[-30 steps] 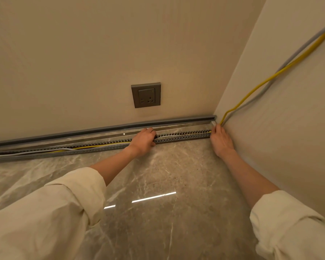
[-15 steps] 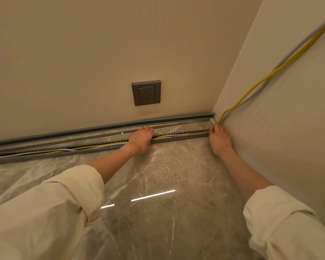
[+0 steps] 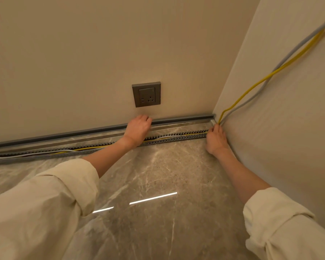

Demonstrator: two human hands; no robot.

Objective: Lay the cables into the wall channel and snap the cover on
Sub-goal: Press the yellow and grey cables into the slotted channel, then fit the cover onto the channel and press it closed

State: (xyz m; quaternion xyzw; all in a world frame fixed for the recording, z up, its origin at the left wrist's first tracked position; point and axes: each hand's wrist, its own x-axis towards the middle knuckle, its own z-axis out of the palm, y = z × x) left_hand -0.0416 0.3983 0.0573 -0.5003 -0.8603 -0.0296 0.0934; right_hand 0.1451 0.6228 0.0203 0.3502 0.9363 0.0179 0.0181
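My left hand [image 3: 138, 128] curls over the grey strip [image 3: 182, 119] at the wall's foot, fingers bent; whether it grips, I cannot tell. My right hand [image 3: 216, 138] pinches two cables, one yellow [image 3: 251, 88], one grey [image 3: 287, 59], at the floor's corner, beside the slotted grey channel [image 3: 176, 138].

Open marble floor [image 3: 158, 175] before the slotted channel [image 3: 176, 138]; side wall [image 3: 280, 128] close rightward.
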